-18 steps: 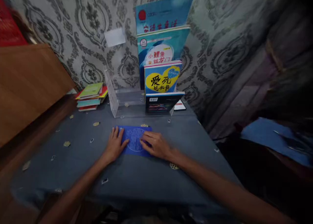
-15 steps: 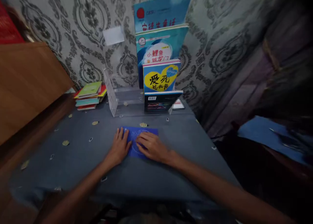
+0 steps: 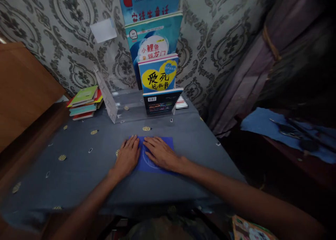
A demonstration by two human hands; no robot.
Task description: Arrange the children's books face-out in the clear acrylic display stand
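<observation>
A blue sheet (image 3: pixel 148 163) with pale line markings lies flat on the cloth-covered table (image 3: pixel 86 177). My left hand (image 3: pixel 128 154) rests palm down along the sheet's left edge, its fingers stretched forward. On the sheet's middle and right part lies my right hand (image 3: pixel 161 154), flat, with fingers extended to the left. The two hands are close together with a strip of blue between them. Neither one grasps anything. Both hands cover much of the sheet, so its full drawing is hidden.
Behind the hands, a clear acrylic stand (image 3: pixel 107 96) holds several upright books (image 3: pixel 159 73). Stacked books (image 3: pixel 84 96) lie at the back left. To the right, a blue cloth (image 3: pixel 257 122) carries dark items. A colourful book (image 3: pixel 249 229) shows at the bottom right.
The camera view has shifted, moving the table and books left in the picture. My left hand's fingers have drawn closer together, and my right hand has flattened with its fingers straighter on the sheet.
</observation>
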